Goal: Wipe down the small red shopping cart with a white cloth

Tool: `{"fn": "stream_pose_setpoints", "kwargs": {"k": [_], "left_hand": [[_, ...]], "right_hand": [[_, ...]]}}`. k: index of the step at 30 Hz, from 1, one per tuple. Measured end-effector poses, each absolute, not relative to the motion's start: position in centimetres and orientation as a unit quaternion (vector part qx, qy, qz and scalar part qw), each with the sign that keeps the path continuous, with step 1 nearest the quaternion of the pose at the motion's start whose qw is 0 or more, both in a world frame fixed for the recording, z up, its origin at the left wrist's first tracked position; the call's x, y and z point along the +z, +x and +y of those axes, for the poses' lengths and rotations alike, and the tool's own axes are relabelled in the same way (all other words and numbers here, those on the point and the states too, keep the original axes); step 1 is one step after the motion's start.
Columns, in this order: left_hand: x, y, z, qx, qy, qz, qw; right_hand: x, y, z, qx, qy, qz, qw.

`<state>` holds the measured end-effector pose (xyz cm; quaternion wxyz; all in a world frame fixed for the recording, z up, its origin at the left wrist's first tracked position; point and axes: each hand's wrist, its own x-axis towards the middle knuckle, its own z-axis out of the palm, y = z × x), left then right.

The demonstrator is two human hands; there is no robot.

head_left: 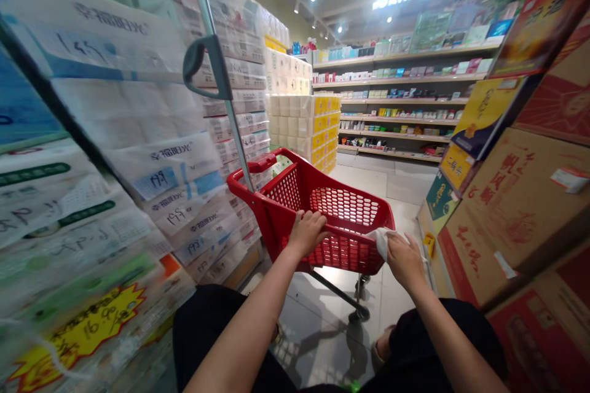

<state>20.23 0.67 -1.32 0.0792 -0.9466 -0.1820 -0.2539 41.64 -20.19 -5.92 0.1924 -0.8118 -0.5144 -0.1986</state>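
A red plastic shopping cart (276,221) with perforated sides stands in front of me on dark wheels. My left hand (308,233) is closed over the near rim of its basket, fingers curling inward. At the cart's right end, my right hand (405,258) grips a white cloth or tissue (382,241) and presses it against the rim corner. Part of the cloth is hidden under the fingers. From the cart's left end rises a metal pole (239,147) with a grey loop handle (208,67). The visible part of the basket's inside shows no goods.
Wrapped paper packs (161,172) with handwritten prices are piled high close on my left. Cardboard cartons (520,209) stack up close on the right. Shelves (396,80) of small boxed goods line the back, beyond yellow-and-white paper packs (304,126).
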Motion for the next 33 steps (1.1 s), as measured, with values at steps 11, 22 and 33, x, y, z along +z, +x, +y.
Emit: {"fn": "stream_pose_setpoints", "kwargs": {"k": [11,22,33], "left_hand": [[-1.2,20.3,0.2,-0.252,-0.945,-0.190,0.085],[-1.2,20.1,0.6,-0.248,-0.948,-0.183,0.077],[-1.4,20.0,0.4,-0.265,-0.945,-0.173,0.077]], "right_hand": [[-2.7,34.4,-14.7,-0.198,-0.807,-0.536,0.150],[-1.6,32.5,-12.5,-0.194,-0.797,-0.549,0.160],[-5.7,38.7,-19.4,-0.286,-0.771,-0.526,0.216]]}}
